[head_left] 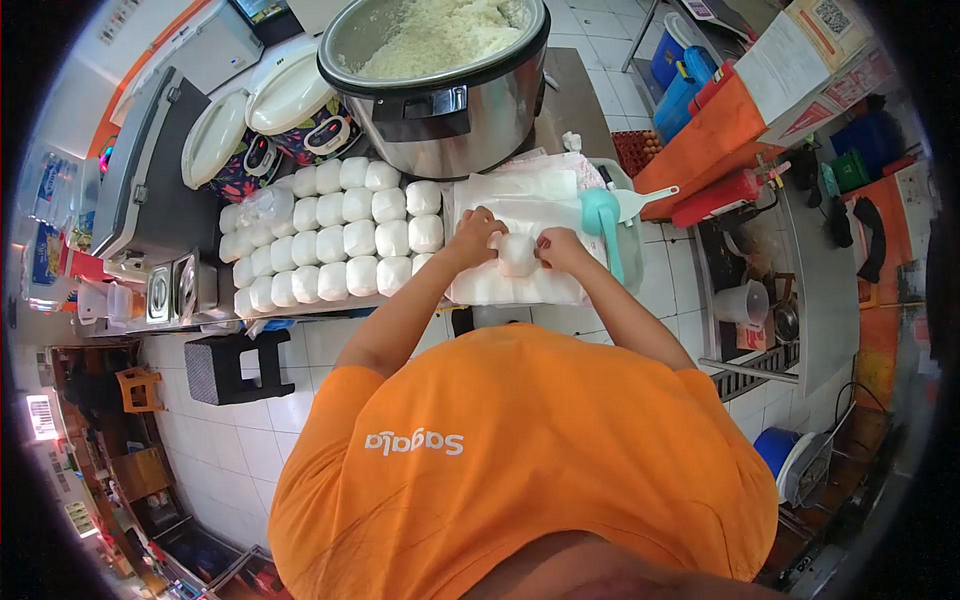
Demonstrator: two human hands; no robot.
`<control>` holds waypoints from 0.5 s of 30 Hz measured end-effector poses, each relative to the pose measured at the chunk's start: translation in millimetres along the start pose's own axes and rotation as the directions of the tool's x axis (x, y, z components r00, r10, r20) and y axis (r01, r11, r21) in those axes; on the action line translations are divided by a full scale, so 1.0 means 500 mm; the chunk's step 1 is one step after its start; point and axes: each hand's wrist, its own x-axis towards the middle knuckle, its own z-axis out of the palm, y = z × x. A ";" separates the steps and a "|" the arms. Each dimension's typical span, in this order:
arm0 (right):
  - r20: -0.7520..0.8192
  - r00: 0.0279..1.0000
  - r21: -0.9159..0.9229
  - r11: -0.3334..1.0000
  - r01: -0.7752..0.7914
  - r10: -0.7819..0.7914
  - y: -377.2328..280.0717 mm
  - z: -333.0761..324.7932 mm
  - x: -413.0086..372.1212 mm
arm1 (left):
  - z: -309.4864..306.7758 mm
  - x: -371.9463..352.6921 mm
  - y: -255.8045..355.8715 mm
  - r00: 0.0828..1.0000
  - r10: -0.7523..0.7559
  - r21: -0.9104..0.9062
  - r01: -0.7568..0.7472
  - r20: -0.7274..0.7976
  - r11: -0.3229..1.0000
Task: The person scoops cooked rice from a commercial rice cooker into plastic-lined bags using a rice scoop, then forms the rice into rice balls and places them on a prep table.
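Observation:
A rounded mound of rice [517,256], partly covered by thin white wrapping paper, sits on a stack of white paper sheets [520,290]. My left hand [474,238] is at its left side, fingers curled on the paper's edge. On the other side, my right hand [564,249] is closed, pinching the paper close to the mound. Rows of white paper-wrapped rice parcels [360,238] lie to the left of my left hand. Beyond my right hand, a turquoise rice scoop [602,215] rests by a pale green tray [628,240].
A large steel pot of cooked rice [450,125] stands behind the paper. Two patterned lidded containers [305,110] and a grey cooler box [150,165] are at the left. A clear plastic bag [268,207] lies on some parcels. An orange cabinet [710,130] stands right.

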 end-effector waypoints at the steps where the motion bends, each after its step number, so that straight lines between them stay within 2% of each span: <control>1: -0.006 0.993 -0.068 0.991 0.114 -0.115 0.001 -0.001 -0.008 | 0.022 0.003 -0.013 0.966 0.161 -0.082 -0.181 -0.200 0.980; 2: -0.024 0.992 0.095 0.987 0.127 -0.125 -0.004 -0.003 -0.024 | 0.024 0.003 -0.013 0.868 0.292 -0.124 -0.367 -0.401 0.922; 3: -0.027 0.991 0.092 0.987 0.130 -0.128 -0.012 -0.005 -0.032 | 0.030 -0.003 -0.011 0.866 0.294 -0.121 -0.369 -0.404 0.922; 4: -0.116 0.990 0.317 0.941 0.119 -0.087 -0.014 -0.003 -0.038 | 0.023 -0.019 0.004 0.982 0.046 -0.512 -0.136 -0.184 0.848; 5: -0.189 0.982 0.523 0.843 0.122 -0.025 -0.016 0.001 -0.044 | 0.010 -0.040 0.026 0.985 -0.118 -0.769 0.173 0.127 0.615; 6: -0.161 0.985 0.649 0.758 0.058 0.062 -0.045 -0.012 -0.058 | -0.037 -0.061 0.077 0.985 -0.160 -0.808 0.149 0.069 0.571; 7: -0.157 0.986 0.643 0.763 0.063 0.051 -0.055 -0.014 -0.056 | -0.034 -0.065 0.091 0.984 -0.168 -0.809 0.145 0.059 0.569; 9: -0.216 0.976 0.599 0.791 0.123 0.011 -0.082 -0.010 -0.054 | -0.027 -0.079 0.114 0.965 -0.240 -0.712 0.095 -0.106 0.696; 10: -0.190 0.982 0.591 0.795 0.134 -0.024 -0.110 -0.012 -0.060 | -0.052 -0.094 0.144 0.944 -0.319 -0.724 0.167 -0.078 0.670; 11: -0.272 0.954 0.284 0.936 0.206 -0.127 -0.149 -0.019 -0.075 | -0.051 -0.102 0.157 0.918 -0.385 -0.742 0.190 -0.099 0.643; 12: -0.323 0.909 -0.054 0.964 0.260 -0.264 -0.186 -0.024 -0.083 | -0.043 -0.108 0.162 0.905 -0.359 -0.839 0.003 -0.230 0.544; 13: -0.286 0.907 -0.055 0.951 0.306 -0.308 -0.209 -0.031 -0.080 | -0.042 -0.117 0.157 0.886 -0.410 -0.865 0.019 -0.218 0.501; 15: -0.027 0.996 0.208 0.974 0.093 -0.089 -0.243 -0.050 -0.074 | -0.039 -0.137 0.120 0.902 -0.403 -0.858 0.080 -0.154 0.507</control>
